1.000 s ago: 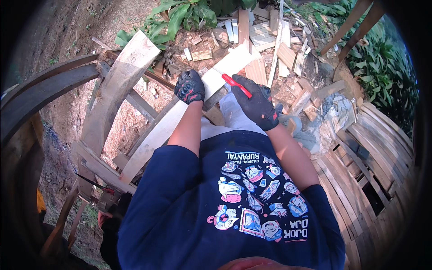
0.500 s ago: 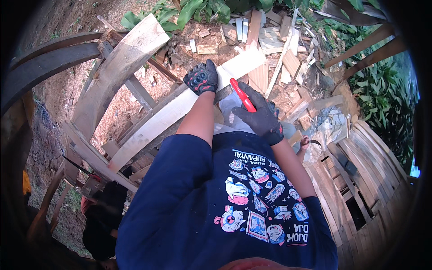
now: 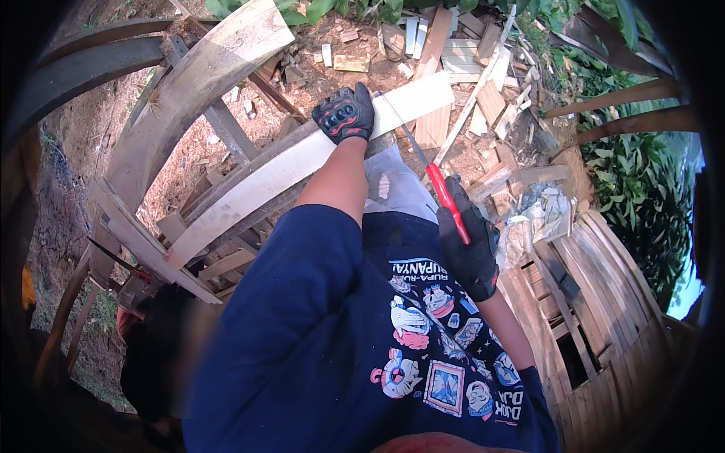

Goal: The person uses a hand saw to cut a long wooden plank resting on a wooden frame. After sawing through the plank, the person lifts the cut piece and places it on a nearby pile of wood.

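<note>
A long pale wooden board [image 3: 253, 189] runs slantwise from the lower left up to the far right. My left hand [image 3: 344, 115], in a black glove with hard knuckle guards, closes over the board a short way from its far end. In my right hand [image 3: 470, 253], gloved in black too, is a hand saw [image 3: 447, 198] with a red handle. Its thin blade appears nearly edge-on and lies across the board just right of my left hand. The fingers of my right hand are partly hidden behind the handle.
Several offcuts and planks [image 3: 461, 64] litter the ground ahead. A thick curved timber [image 3: 192, 90] stands at the left. At the right is a slatted wooden platform [image 3: 604, 279]. A person in dark clothing [image 3: 155, 347] is at the lower left.
My right hand has drawn back toward my body with the saw, and the blade now shows across the board. My left hand stays on the board.
</note>
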A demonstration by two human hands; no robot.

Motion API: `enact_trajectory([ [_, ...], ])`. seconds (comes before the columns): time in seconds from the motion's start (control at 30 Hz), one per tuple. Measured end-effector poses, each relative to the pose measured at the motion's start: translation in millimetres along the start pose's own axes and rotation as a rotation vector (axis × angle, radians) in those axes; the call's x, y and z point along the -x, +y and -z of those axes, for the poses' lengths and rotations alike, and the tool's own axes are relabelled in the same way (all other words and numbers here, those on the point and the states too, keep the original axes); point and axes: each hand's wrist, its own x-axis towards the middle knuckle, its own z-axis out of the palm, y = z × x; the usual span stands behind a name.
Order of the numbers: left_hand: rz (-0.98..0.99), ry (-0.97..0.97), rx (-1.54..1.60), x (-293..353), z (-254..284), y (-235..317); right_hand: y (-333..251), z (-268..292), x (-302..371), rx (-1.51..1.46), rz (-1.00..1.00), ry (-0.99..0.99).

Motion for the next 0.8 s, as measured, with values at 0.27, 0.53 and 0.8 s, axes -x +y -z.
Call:
enact_trajectory([
  [0.27,-0.024,0.016,0.041,-11,-14,-4,28,-73,-129,-0.163,-0.144,0.064],
  [0.53,-0.037,0.087,0.024,-7,-7,-1,-5,-36,-46,-0.131,-0.266,0.013],
  [0.8,-0.015,0.005,0.035,-3,-5,-2,8,3,2,-0.161,-0.075,0.034],
])
